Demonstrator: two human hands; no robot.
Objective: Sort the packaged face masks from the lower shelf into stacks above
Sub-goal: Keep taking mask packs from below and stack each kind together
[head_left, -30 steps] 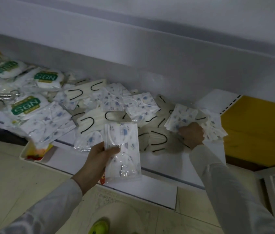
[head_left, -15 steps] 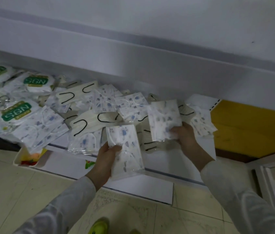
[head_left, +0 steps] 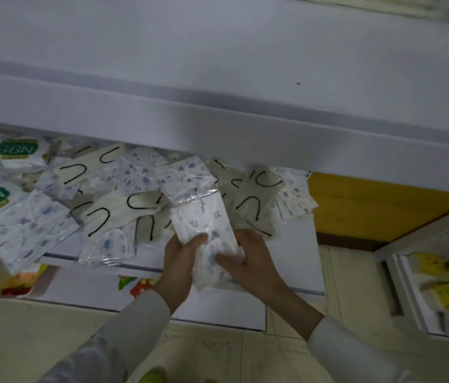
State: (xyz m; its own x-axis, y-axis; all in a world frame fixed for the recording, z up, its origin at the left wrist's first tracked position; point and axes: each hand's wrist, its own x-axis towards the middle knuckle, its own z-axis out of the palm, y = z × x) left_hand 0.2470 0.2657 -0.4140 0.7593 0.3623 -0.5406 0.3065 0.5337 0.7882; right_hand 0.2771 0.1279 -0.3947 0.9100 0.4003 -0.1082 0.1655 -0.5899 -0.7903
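Grip check: left hand point(head_left: 179, 261) and right hand point(head_left: 253, 261) side by side, both curled round one small bundle of printed mask packs point(head_left: 204, 225), long axis pointing away toward the shelves. Just beyond the fingertips, loose pile point(head_left: 124, 200) sprawled over lower shelf point(head_left: 295, 252), mostly leftward. Farther off, upper shelf point(head_left: 218, 117) overhead, so probably a straight lift, neither hand nearer.

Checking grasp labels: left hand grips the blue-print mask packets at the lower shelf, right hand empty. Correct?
No: the head view shows the right hand also grips the blue-print mask packets, with the left hand, at the lower shelf.
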